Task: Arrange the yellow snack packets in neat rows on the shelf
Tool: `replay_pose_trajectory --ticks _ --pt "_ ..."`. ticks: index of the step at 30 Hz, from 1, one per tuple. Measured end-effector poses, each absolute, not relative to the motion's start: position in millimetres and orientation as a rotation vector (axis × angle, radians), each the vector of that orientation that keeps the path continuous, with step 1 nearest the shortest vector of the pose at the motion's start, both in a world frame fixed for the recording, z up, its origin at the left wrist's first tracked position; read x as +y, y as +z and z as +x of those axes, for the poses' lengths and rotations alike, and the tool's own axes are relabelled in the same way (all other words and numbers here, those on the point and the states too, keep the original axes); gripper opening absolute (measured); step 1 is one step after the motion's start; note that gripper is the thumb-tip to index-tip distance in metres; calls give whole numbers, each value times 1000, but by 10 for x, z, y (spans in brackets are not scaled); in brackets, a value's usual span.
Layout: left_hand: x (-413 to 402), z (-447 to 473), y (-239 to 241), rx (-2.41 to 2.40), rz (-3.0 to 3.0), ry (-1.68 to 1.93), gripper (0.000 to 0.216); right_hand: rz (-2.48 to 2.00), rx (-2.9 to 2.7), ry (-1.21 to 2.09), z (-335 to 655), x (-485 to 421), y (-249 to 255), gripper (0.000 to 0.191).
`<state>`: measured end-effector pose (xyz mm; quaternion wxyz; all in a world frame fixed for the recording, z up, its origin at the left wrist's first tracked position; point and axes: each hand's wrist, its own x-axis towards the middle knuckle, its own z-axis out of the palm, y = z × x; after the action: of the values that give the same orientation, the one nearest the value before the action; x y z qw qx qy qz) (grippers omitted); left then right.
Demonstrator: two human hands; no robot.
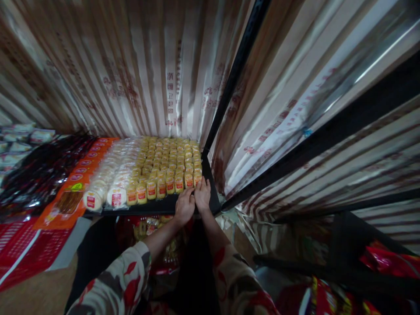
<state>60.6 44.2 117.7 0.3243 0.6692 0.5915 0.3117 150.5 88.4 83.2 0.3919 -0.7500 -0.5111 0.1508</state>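
On the black shelf (pixel 136 211) stand rows of small yellow snack packs (pixel 164 168) in clear wrappers with red labels. My left hand (pixel 185 206) is at the front row near its right end, fingers reaching forward against the packs and holding nothing that I can see. Beside it, almost touching, my right hand (pixel 202 194) has its fingers stretched out along the corner pack. Some fingertips are hard to make out in the dim light. Left of the yellow packs lie round white packs (pixel 117 197), also clear-wrapped with red labels.
Further left are an orange snack package (pixel 74 183), dark glossy packets (pixel 42 175) and white packets (pixel 16 146). A red basket (pixel 33 249) stands at lower left; another red container (pixel 157 267) with yellow packs sits below the shelf. Black frame posts (pixel 229 78) and printed plastic sheeting (pixel 147 65) enclose the shelf.
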Motion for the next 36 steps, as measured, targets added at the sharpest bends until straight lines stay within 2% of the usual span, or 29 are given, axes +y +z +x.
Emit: replay_pose_trajectory --ticks 4,16,25,36 --pt "443 574 1136 1523 1769 871 41 -1868 -1297 355 1477 883 832 59" --pt "445 571 970 1432 1829 958 42 -1803 -1263 561 1543 905 828 60" --pt "425 611 1077 1362 1968 778 55 -1748 -1256 540 1581 787 834 62" --pt "390 602 1131 1394 1935 773 54 -1818 -1334 348 1538 719 849 47"
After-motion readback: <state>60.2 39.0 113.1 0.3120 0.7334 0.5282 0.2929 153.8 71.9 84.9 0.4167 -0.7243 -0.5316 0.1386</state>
